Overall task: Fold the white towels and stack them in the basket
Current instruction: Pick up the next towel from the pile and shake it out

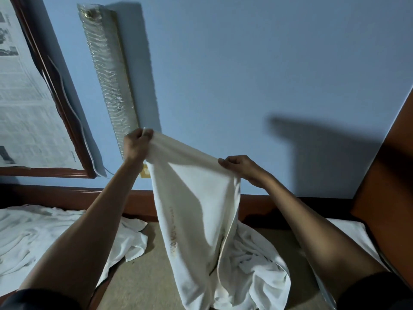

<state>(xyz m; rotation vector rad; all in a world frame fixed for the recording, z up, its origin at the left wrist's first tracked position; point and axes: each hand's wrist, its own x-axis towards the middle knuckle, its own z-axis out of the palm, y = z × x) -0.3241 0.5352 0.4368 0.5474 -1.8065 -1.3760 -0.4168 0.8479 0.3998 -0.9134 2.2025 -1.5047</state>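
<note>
A white towel (196, 209) hangs in the air in front of me, held up by its top edge. My left hand (135, 144) grips the upper left corner, raised higher. Lower and to the right, my right hand (241, 167) pinches the top edge. The towel's lower end drapes down onto the beige surface (143, 280), onto a crumpled white towel (257, 265). More white cloth (33, 238) lies spread at the left. No basket is in view.
A blue wall (245, 74) rises straight ahead above a dark wooden rail (73, 196). A long bubble-wrapped object (107, 77) leans against the wall. A wood-framed panel covered with newspaper (29, 108) is at the left. An orange-brown panel (386, 186) stands at the right.
</note>
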